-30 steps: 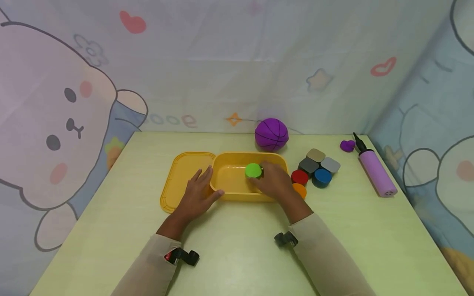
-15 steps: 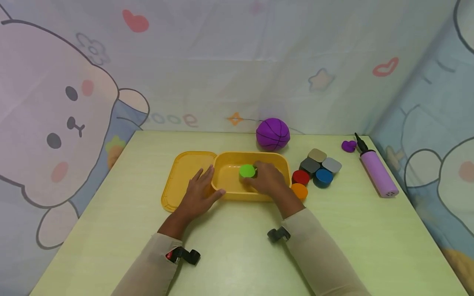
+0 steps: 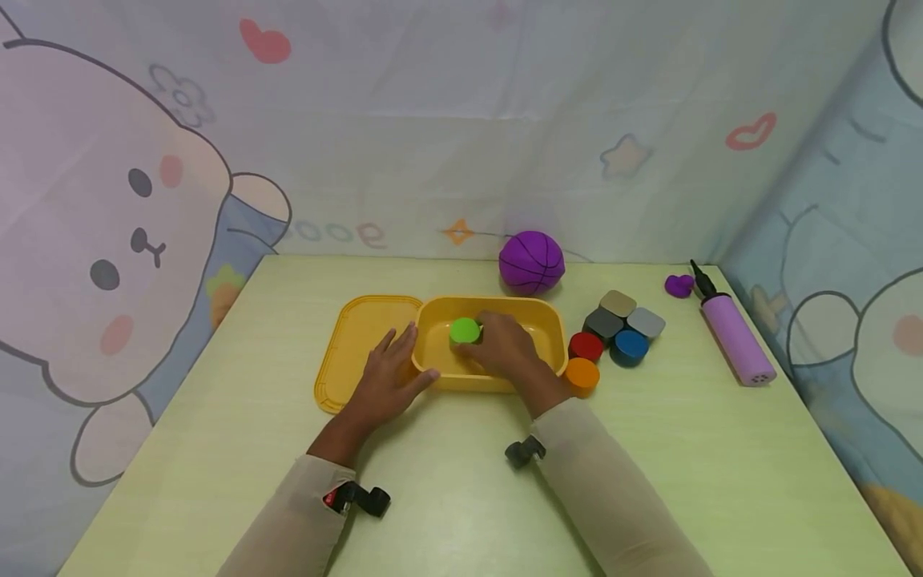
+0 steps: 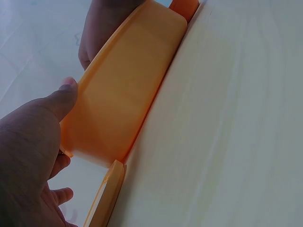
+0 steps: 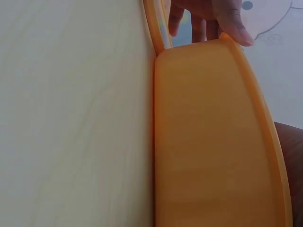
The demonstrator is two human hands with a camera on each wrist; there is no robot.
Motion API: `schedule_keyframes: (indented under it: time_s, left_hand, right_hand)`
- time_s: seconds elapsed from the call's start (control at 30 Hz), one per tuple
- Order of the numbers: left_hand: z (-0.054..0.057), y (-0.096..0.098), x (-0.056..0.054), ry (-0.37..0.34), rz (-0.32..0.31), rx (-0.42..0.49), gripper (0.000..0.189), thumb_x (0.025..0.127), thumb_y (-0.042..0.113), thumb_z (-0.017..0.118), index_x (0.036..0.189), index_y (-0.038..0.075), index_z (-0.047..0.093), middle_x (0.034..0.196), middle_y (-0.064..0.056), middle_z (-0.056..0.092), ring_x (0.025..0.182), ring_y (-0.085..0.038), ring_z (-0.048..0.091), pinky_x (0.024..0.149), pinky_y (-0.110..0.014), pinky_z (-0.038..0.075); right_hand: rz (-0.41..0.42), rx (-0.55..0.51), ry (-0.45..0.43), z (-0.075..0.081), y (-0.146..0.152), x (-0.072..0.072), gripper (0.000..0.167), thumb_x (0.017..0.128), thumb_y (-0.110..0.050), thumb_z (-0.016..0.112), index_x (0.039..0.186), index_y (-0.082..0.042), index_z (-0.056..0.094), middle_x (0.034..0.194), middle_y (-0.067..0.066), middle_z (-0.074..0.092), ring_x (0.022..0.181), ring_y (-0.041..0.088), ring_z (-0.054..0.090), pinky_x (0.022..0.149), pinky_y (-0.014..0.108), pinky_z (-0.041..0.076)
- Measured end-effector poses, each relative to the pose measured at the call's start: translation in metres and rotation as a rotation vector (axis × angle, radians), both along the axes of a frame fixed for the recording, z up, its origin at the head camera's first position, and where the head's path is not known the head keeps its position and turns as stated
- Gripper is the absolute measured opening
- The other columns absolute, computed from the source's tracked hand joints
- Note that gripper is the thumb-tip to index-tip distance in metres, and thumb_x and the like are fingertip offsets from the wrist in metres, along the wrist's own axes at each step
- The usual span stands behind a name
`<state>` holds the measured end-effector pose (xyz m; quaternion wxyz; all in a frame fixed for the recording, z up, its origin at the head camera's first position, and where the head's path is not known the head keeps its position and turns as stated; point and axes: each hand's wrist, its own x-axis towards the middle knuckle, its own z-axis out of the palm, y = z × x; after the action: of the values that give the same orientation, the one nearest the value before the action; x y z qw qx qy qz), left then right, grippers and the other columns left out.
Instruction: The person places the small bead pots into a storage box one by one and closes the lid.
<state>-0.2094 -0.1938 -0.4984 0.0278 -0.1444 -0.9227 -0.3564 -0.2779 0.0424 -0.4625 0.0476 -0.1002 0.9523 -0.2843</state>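
My right hand (image 3: 505,346) reaches inside the yellow plastic box (image 3: 469,385) and pinches a short light-green cylinder (image 3: 465,329) between thumb and fingers. At the box's left end lies my left hand (image 3: 387,378), fingers spread and fairly straight. In the left wrist view, the thumb of my left hand (image 4: 35,127) touches the rim of the box (image 4: 118,85). The right wrist view shows the outer wall of the box (image 5: 213,132), which hides the green cylinder. A flat yellow lid (image 3: 356,332) lies left of the box, partly under my left hand.
Right of the box sit an orange cylinder (image 3: 582,377), a red cylinder (image 3: 586,347), a blue cylinder (image 3: 630,348) and several grey and tan blocks (image 3: 604,322). A purple ball (image 3: 531,263) is behind the box. Far right lies a pink hand pump (image 3: 737,338) beside a small purple piece (image 3: 679,285).
My right hand has moved left inside the box, carrying the green cylinder from near the middle toward the left end. My left hand has stayed at the rim.
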Motion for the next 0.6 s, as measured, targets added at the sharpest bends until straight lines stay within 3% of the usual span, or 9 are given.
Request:
schedule_keyframes:
  time_s: [0.27,0.37,0.6]
  left_hand:
    - [0.001,-0.001,0.001,0.008,-0.004,-0.017,0.09,0.106,0.048,0.068,0.174,0.008,0.024,0.182,-0.008,0.025,0.171,-0.046,0.012,0.129,-0.084,0.008]
    - [0.0,-0.001,0.002,0.019,-0.005,0.008,0.092,0.105,0.052,0.068,0.173,0.008,0.026,0.182,-0.01,0.026,0.17,-0.049,0.014,0.127,-0.085,0.009]
    - [-0.001,-0.001,0.002,0.03,-0.008,0.013,0.092,0.105,0.055,0.067,0.173,0.007,0.028,0.181,-0.012,0.028,0.169,-0.05,0.016,0.125,-0.088,0.009]
  right_hand:
    - [0.023,0.025,0.023,0.001,-0.02,-0.007,0.041,0.094,-0.048,0.084,0.107,-0.012,0.068,0.097,0.003,0.066,0.087,0.021,0.061,0.075,0.036,0.052]
    - [0.018,0.006,0.031,-0.006,-0.025,-0.014,0.042,0.092,-0.049,0.085,0.106,-0.013,0.068,0.097,0.003,0.067,0.086,0.021,0.061,0.073,0.037,0.052]
    - [-0.009,-0.015,0.01,-0.003,-0.032,-0.01,0.041,0.093,-0.046,0.085,0.109,-0.012,0.068,0.1,0.003,0.068,0.089,0.021,0.062,0.076,0.037,0.053]
